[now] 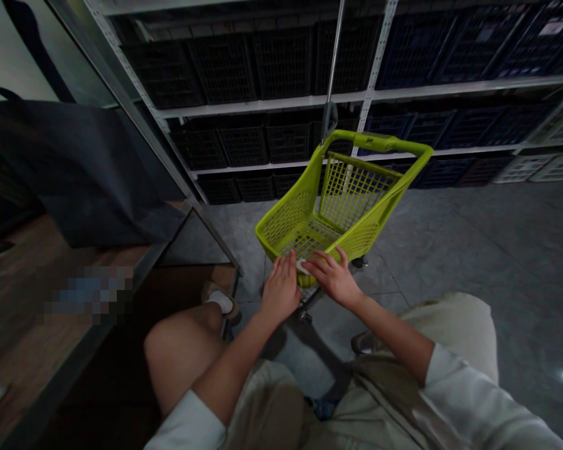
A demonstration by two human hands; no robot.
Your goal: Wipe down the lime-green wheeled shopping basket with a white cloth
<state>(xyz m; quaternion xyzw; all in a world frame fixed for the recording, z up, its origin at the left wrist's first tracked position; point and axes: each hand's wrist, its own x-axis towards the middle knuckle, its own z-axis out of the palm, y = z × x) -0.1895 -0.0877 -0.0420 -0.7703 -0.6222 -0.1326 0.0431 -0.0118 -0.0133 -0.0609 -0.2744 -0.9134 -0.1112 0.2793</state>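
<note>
A lime-green plastic shopping cart (272, 234) with mesh sides stands in front of my knees. Its basket holds nothing that I can make out. My left hand (282, 284) lies against the near rim, its fingers stretched out side by side. At the same rim my right hand (334, 277) rests with its fingers spread and slightly bent. Between the hands shows a small white oval piece (303, 267), which the right fingertips touch. Whether it is fixed to the cart I cannot tell. The undersides of both hands are hidden.
White metal shelving (263, 102) filled with dark crates (284, 62) runs along the back. On the left is a wooden table (28, 269) with a metal frame and a dark bag (107, 181). Grey tiled floor (473, 250) extends to the right.
</note>
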